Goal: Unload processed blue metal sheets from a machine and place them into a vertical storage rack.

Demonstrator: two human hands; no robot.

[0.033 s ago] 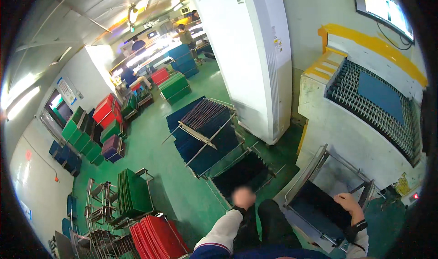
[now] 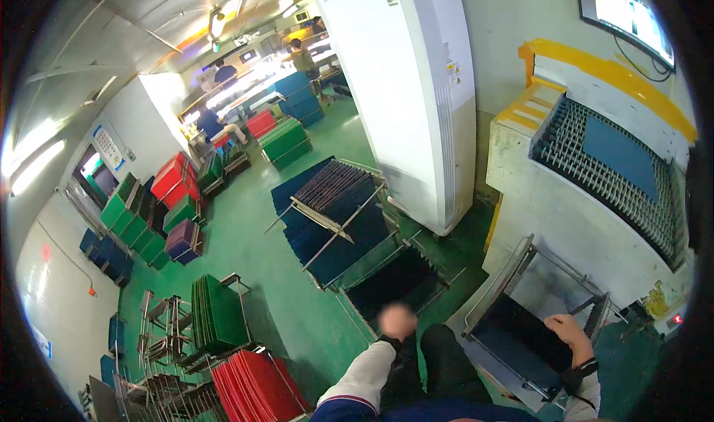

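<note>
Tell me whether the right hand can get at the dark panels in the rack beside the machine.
Very likely yes: the right hand is at the edge of the dark panels, and nothing seems to stand between; the metal rack looks open on top.

Your right hand [image 2: 569,329] is at the far edge of the dark panels [image 2: 520,333] in a metal rack [image 2: 500,291] beside you; your left hand [image 2: 397,321], blurred, is near a second dark stack [image 2: 394,282]. A blue panel [image 2: 621,158] lies on the roller conveyor [image 2: 567,136] to your right.
</note>
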